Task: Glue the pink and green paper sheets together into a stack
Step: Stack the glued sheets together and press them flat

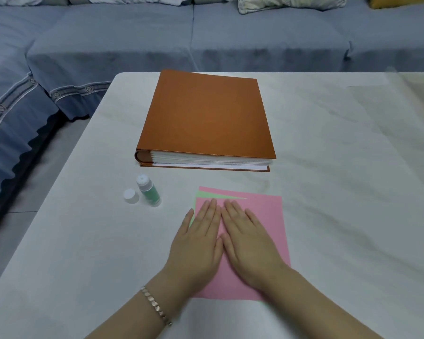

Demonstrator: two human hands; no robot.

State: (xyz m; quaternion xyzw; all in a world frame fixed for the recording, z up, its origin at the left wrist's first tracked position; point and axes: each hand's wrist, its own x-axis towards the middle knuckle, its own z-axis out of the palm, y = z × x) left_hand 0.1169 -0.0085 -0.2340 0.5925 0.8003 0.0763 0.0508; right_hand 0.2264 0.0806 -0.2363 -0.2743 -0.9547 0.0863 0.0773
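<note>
Both the left hand (197, 243) and right hand (249, 243) lie flat, fingers spread, pressing the top pink sheet (262, 216) onto a green sheet (201, 195) and another pink beneath, near the uncapped glue (148, 190), so at least 3 sheets look stacked, likely nearly done.

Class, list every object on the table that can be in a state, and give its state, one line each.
Green glue bottle: upright, uncapped.
White round cap: off, standing beside the bottle.
Orange hardcover album: closed, lying flat.
Top pink paper sheet: flat, pressed down.
Green paper sheet: sandwiched, edges peeking out.
Left hand: open, palm down on the stack.
Right hand: open, palm down on the stack.
</note>
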